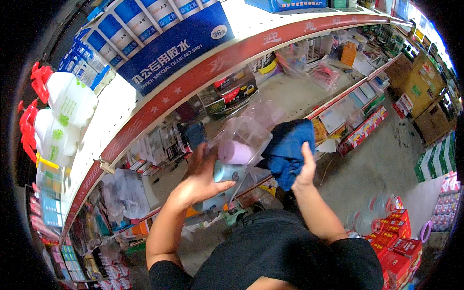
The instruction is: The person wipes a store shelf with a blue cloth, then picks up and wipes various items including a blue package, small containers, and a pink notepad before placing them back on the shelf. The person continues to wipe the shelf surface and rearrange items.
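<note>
My left hand grips a clear plastic container from its left side, the thumb in front. Inside it show a lilac cylinder and a light blue cylinder; whether they are cups or rolls cannot be told. Bunched in my right hand is a dark blue cloth, close to the container's right side. The fingers of my left hand are blurred and partly behind the container.
A shelf with a red front strip curves above my hands, bearing a blue box of office glue and white spray bottles. Beneath it, a lower shelf holds boxes and plastic bags. Red boxes stand at the lower right.
</note>
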Demonstrator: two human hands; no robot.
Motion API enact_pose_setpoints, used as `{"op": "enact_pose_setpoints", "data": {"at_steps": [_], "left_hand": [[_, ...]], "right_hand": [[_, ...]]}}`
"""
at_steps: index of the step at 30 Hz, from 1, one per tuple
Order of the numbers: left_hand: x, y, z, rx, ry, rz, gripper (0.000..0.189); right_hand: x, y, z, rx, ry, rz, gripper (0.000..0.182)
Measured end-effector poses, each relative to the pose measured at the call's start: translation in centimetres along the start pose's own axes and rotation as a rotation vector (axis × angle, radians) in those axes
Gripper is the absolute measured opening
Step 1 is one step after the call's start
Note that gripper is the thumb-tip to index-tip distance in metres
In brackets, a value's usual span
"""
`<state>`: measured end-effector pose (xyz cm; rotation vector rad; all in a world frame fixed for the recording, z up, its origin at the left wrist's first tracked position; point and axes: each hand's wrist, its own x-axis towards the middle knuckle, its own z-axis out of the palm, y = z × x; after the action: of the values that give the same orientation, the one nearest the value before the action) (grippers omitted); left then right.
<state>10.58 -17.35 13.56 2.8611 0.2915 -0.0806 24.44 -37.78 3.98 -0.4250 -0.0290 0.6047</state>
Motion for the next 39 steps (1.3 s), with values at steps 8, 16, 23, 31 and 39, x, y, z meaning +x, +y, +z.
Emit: {"op": "enact_pose_setpoints", "data": {"at_steps": [8, 16, 23, 31, 39], "left_hand": [[2.6, 0.0, -0.1, -0.116, 0.129, -0.039, 0.092], [4.8, -1.6, -1.5, -0.145, 0.250, 0.074, 0.093], [3.8, -2.6, -3.0, -0.127, 0.188, 0.146, 0.096], [1.2, 0.3, -4.6, -0.302, -0.301, 0.414, 0.106], [-3.3, -4.0, -3.0, -0.511, -0.441, 0.423, 0.101]], "right_hand": [[-0.9, 7.2, 0.3, -1.291, -0.074, -0.623, 0.066], [-5.7, 12.3, -1.8, -1.493, -0.506, -0.537, 0.067], [-3.3, 12.0, -4.7, -0.511, -0.160, 0.380, 0.058], [0.2, 11.7, 2.1, 0.006, -0.222, 0.357, 0.048], [4.6, 7.7, -4.1, 0.255, -0.267, 0.236, 0.053]]}}
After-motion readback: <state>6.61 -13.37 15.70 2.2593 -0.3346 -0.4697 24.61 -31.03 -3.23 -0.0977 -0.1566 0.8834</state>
